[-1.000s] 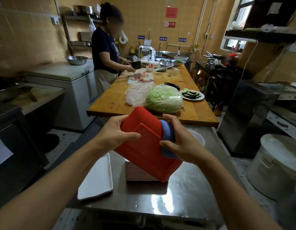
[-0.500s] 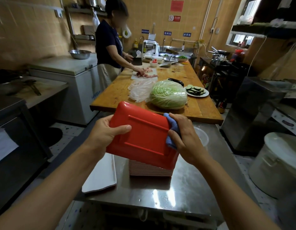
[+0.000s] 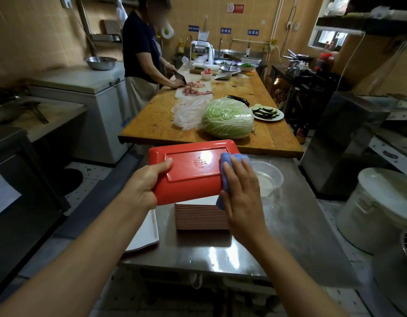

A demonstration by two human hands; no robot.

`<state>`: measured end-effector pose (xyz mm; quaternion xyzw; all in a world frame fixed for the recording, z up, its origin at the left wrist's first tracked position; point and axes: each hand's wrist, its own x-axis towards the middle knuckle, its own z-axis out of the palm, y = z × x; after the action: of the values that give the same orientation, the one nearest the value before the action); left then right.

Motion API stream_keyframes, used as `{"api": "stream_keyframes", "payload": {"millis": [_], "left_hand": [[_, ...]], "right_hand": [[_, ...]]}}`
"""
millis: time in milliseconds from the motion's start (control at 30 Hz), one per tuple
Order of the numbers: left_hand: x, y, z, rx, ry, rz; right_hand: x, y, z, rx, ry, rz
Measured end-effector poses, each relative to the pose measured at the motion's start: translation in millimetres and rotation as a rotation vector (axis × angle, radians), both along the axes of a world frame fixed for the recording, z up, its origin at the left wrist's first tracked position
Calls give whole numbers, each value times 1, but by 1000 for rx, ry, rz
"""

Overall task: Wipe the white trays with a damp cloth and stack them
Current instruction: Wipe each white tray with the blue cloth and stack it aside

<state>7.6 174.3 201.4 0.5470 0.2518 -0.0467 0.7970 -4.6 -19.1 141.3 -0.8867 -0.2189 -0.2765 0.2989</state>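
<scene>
I hold a tray (image 3: 193, 170) with its red underside facing up, level above a stack of trays (image 3: 200, 217) on the steel table (image 3: 289, 236). My left hand (image 3: 144, 185) grips the tray's left edge, thumb on top. My right hand (image 3: 242, 191) lies flat with straight fingers on a blue cloth (image 3: 228, 161), pressing it against the tray's right end. Part of the cloth hangs below the tray's edge. A single white tray (image 3: 147, 234) lies on the table left of the stack.
A clear plastic bowl of water (image 3: 269, 177) sits right of the tray. Beyond is a wooden table (image 3: 156, 124) with a cabbage (image 3: 227, 118), a plastic bag and a plate of sliced eggplant (image 3: 267, 112). A person (image 3: 143, 62) cuts meat at its far left. A white bucket (image 3: 378, 211) stands at right.
The tray has tipped from steeply tilted to nearly level, red underside up. My right hand went from gripping the cloth at the tray's edge to lying flat on top of it.
</scene>
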Motion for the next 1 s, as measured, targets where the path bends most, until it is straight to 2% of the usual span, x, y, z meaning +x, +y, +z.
{"api": "stream_keyframes", "payload": {"millis": [133, 300, 367, 467, 567, 700, 800, 933, 1000], "left_hand": [[-2, -14, 0, -90, 17, 12], [-6, -8, -3, -216, 47, 22], [-7, -1, -4, -207, 47, 45], [-12, 7, -4, -184, -48, 65], [-17, 14, -6, -122, -96, 89], [-20, 30, -9, -78, -61, 85], [-20, 50, -14, -69, -44, 102], [-21, 72, -22, -70, -15, 132], [-22, 79, -26, -54, -10, 148]], "right_hand": [[-13, 41, -3, -105, -100, 62], [-25, 84, -3, -185, -124, 91], [-23, 86, 0, -242, -124, 123], [-15, 79, 9, -304, -71, 176], [3, 74, 25, -308, 43, 122], [28, 69, 33, -339, 109, 74], [33, 56, 27, -249, 107, 45], [27, 47, 10, 115, 269, 82], [23, 49, -1, 203, 297, 62]]}}
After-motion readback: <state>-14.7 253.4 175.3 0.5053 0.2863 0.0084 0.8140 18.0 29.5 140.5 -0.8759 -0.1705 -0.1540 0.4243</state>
